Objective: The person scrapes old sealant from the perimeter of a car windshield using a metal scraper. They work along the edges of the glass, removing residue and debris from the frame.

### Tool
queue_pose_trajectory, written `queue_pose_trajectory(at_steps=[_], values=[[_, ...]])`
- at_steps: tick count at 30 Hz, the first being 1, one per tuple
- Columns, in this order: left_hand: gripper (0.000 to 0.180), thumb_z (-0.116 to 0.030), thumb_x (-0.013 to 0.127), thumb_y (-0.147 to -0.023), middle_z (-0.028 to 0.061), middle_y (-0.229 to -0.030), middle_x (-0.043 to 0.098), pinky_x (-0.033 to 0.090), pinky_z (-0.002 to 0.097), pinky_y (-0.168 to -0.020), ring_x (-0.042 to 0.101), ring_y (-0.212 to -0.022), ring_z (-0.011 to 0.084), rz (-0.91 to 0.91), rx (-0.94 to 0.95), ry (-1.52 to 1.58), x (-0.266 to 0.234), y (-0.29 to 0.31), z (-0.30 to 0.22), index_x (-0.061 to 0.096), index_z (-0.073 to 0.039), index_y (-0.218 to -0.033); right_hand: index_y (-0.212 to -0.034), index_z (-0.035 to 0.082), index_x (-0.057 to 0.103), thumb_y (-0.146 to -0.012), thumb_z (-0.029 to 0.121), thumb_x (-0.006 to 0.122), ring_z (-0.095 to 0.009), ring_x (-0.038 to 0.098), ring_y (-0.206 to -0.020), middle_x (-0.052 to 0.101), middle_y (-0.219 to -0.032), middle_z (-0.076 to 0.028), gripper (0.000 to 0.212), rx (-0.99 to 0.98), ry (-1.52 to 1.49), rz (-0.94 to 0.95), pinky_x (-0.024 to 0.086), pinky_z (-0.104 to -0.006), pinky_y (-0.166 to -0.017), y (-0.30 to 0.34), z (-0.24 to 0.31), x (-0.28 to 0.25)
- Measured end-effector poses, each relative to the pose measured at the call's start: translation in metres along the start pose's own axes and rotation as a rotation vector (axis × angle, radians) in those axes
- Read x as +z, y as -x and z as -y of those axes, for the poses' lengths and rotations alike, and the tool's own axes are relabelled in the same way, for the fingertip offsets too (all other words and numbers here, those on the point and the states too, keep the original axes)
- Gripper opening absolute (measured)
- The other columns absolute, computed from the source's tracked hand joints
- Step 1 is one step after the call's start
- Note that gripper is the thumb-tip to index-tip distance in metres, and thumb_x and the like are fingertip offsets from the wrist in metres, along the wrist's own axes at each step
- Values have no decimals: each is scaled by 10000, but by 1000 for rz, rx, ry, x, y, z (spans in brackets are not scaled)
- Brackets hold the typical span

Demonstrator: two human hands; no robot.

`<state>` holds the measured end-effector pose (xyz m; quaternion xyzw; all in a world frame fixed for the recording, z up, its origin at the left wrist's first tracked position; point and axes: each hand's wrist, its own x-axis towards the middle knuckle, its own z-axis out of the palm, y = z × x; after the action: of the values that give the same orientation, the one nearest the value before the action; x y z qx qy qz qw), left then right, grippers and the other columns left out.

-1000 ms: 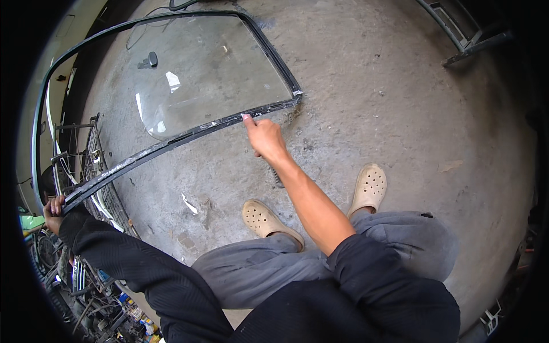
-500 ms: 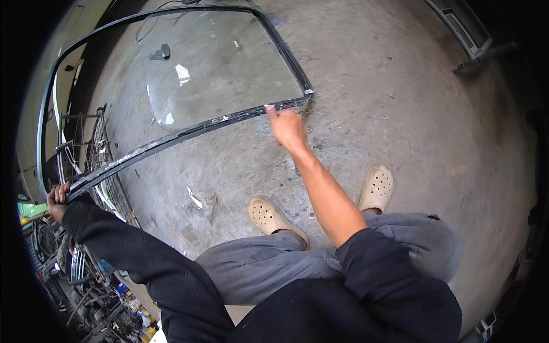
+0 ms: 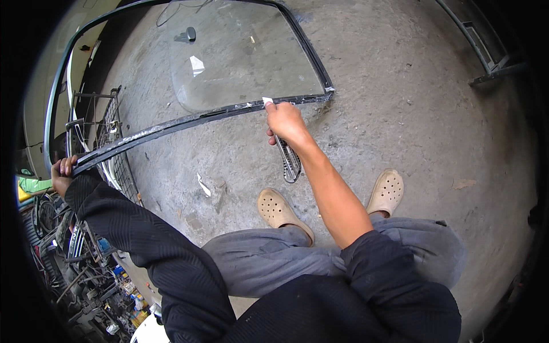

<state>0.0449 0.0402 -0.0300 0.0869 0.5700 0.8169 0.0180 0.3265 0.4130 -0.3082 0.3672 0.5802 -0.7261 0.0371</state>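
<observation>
A large vehicle window (image 3: 246, 68) with a black rubbery edge is tilted in front of me. My left hand (image 3: 62, 174) wraps round the near left corner of its frame (image 3: 137, 137). Closed in my right hand (image 3: 286, 121) is what looks like a utility knife (image 3: 289, 160), its dark, ridged handle hanging below the fist. A pale, flat tip shows above the thumb, at the near edge of the frame. Whitish residue marks that edge and the right corner.
My tan clogs (image 3: 280, 208) stand on the stained concrete floor (image 3: 434, 131). A wire rack (image 3: 108, 131) is behind the frame at left. Piled parts (image 3: 86, 274) fill the lower left. A metal stand (image 3: 486, 57) is at far right. A white scrap (image 3: 203, 186) lies nearby.
My right hand has moved along the near edge, away from the right corner, and turned so the knife handle shows. The window sits farther right in view. My left hand keeps its grip.
</observation>
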Motion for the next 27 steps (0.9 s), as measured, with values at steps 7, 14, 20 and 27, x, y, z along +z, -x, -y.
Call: queue_pose_trajectory(at_steps=[7, 14, 20, 27], values=[[286, -33, 478, -770, -4, -529, 310, 369, 304, -612, 340, -476, 126, -38, 2, 48, 19, 12, 7, 314, -129, -556, -772, -139, 586, -958, 272, 412, -242, 616, -446, 616, -623, -191, 484, 3, -36, 34, 521, -336, -474, 1, 8, 8], [278, -33, 477, -764, -3, -517, 311, 376, 297, -582, 335, -451, 120, -100, 54, 30, 33, 22, 12, 316, -128, -558, -757, -142, 584, -967, 274, 384, -247, 615, -445, 605, -585, -190, 507, -1, -10, 40, 527, -350, -490, 11, 15, 12], [272, -28, 472, -752, -11, -512, 313, 355, 293, -553, 334, -443, 115, -177, 106, 24, 55, 37, 21, 324, -132, -549, -788, -138, 598, -967, 281, 395, -266, 628, -464, 615, -614, -223, 499, -33, 132, 79, 532, -361, -507, 23, 33, 22], [274, -33, 478, -760, -17, -514, 331, 350, 285, -551, 341, -438, 111, -180, 168, -24, 77, 51, 28, 329, -133, -552, -751, -144, 589, -969, 294, 394, -265, 625, -454, 615, -613, -212, 527, -95, 190, 46, 526, -356, -484, 27, 28, 23]])
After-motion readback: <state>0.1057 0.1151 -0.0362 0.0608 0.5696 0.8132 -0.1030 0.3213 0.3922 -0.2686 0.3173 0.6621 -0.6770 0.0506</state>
